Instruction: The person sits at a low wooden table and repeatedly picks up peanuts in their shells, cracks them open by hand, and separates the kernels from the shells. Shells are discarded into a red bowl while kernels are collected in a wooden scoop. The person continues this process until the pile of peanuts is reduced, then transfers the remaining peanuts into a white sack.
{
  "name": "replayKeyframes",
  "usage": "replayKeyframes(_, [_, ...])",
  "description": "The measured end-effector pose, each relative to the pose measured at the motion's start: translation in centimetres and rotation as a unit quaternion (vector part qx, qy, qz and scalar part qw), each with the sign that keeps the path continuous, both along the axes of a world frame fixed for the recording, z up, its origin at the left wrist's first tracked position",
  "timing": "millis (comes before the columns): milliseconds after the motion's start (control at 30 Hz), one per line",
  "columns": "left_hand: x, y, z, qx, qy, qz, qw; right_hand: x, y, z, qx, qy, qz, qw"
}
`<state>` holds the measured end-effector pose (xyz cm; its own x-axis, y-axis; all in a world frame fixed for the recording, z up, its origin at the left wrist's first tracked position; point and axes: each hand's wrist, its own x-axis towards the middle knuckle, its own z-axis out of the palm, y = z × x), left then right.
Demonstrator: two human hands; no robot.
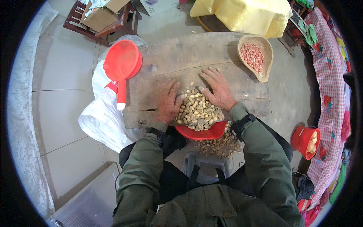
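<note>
A pile of unshelled peanuts (200,109) lies at the near edge of a wooden board table (175,61). Flat against the left side of the pile rests my left hand (169,100), thumb touching the nuts. My right hand (217,89) lies on the far right side, fingers spread on the wood and thumb by the peanuts. Neither hand grips anything. Just below the table edge is a red plastic basin (202,134), partly under the board, with peanuts at its far side. At the far right corner stands a gourd scoop (268,61) holding shelled red-skinned peanuts (252,57).
A red plastic dipper (122,61) overhangs the table's left edge, above a white woven sack (102,119). Peanut shells (219,146) are heaped on the floor below. To the right stands a red bucket (301,139) of round produce. A cardboard box (100,17) sits far left.
</note>
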<state>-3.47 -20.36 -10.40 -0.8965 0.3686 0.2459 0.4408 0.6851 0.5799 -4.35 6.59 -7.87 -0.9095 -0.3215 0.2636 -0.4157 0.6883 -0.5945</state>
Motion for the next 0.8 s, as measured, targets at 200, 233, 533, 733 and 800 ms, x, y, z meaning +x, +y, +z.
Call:
replayKeyframes(200, [1.2, 3.1, 0.6, 0.016, 0.016, -0.06, 0.998, 2.1, -1.4, -0.6, -0.083, -0.032, 0.048, 0.995])
replayKeyframes(233, [1.7, 3.6, 0.7, 0.019, 0.01, -0.07, 0.997, 2.8, -1.4, -0.7, -0.094, -0.037, 0.047, 0.994])
replayKeyframes(533, [5.5, 6.1, 0.5, 0.139, -0.039, -0.026, 0.989, 7.2, -3.2, -0.8, -0.206, -0.025, -0.052, 0.977])
replayKeyframes(733, [8.6, 6.5, 1.1, 0.176, -0.055, -0.049, 0.982, 10.5, -3.9, -0.5, -0.234, -0.059, -0.068, 0.968])
replayKeyframes(800, [9.4, 6.4, 1.4, 0.178, -0.063, -0.056, 0.98, 11.5, -3.9, -0.5, -0.242, -0.067, -0.066, 0.966])
